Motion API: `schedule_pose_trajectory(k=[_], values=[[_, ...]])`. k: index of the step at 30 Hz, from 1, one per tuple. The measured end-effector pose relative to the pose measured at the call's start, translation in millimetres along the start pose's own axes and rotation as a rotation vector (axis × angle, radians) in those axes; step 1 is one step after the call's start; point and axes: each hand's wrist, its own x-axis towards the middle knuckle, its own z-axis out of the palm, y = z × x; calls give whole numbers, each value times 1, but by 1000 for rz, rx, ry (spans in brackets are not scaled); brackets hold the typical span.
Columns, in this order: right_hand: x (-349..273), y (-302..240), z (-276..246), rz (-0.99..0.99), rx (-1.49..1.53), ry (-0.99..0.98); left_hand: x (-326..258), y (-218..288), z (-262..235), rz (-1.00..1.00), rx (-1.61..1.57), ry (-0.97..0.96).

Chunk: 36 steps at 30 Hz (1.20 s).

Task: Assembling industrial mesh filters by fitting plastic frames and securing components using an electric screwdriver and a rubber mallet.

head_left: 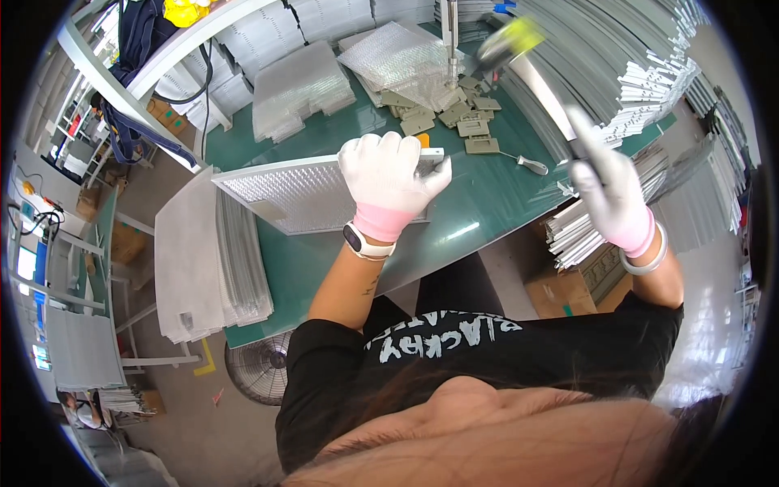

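Note:
My left hand [393, 174], in a white glove with a pink cuff, has its fingers curled over the top edge of a thin white-framed panel [296, 191] with a textured, shiny face. The panel stands on its long edge, slightly tilted, on the green tabletop [479, 195]. A small orange piece [423, 140] shows just behind this hand. My right hand [608, 187], gloved too, is closed round the dark grip of a mallet [542, 88]. The mallet is raised over the table's right side, its yellow-green and dark head blurred by motion.
Beige plastic plates [473, 127] lie in a loose heap beyond the panel, near a screwdriver [532, 165]. Bubble-wrap sheets [398, 61] are at the back. A stack of pale sheets [191, 252] overhangs the left edge. Long metal strips [600, 49] pile up at the right. A floor fan [258, 369] stands below.

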Motion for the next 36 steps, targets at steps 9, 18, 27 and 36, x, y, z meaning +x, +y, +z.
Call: schedule_pose_trajectory(k=[9,18,27,36], values=[[-8,32,39,91,-191,-255,0,-3,6,17,15,19],[12,130,142,130,-323,-110,1,6,0,-9,-30,-2],[262,-14,6,-262,703,417,10,8,16,-55,13,-56],[245,-21,36,-187,1388,191,12,0,28,-56,-33,19]])
